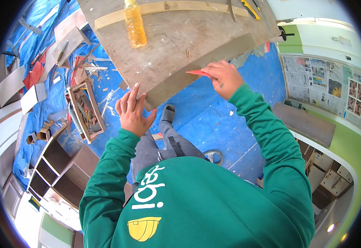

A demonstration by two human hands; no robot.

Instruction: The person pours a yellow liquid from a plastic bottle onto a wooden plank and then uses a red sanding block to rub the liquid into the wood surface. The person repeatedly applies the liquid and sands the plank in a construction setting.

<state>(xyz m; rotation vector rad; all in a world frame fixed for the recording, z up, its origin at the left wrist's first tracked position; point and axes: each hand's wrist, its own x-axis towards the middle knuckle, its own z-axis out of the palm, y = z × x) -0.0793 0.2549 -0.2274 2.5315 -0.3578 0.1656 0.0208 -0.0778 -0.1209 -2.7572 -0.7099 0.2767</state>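
A long, narrow grey-brown board (pixel 176 85) lies along the near edge of the worktable (pixel 160 53). My left hand (pixel 131 111) rests at the board's left end, fingers spread and thumb apart. Its fingertips touch the end by the table corner. Over the board's near edge, around its middle, my right hand (pixel 225 78) is closed on a thin folded red sheet (pixel 198 72). The sheet's pointed end sticks out leftward over the board; my fingers hide the rest of it.
On the table stand a bottle of yellow liquid (pixel 135 25), a pale wood strip (pixel 168 7) and a yellow-handled cutter (pixel 251 10). A wooden toolbox (pixel 86 110) sits on the blue floor sheet (pixel 213 118) at left, among scraps. An open shelf unit (pixel 56 159) lies behind it.
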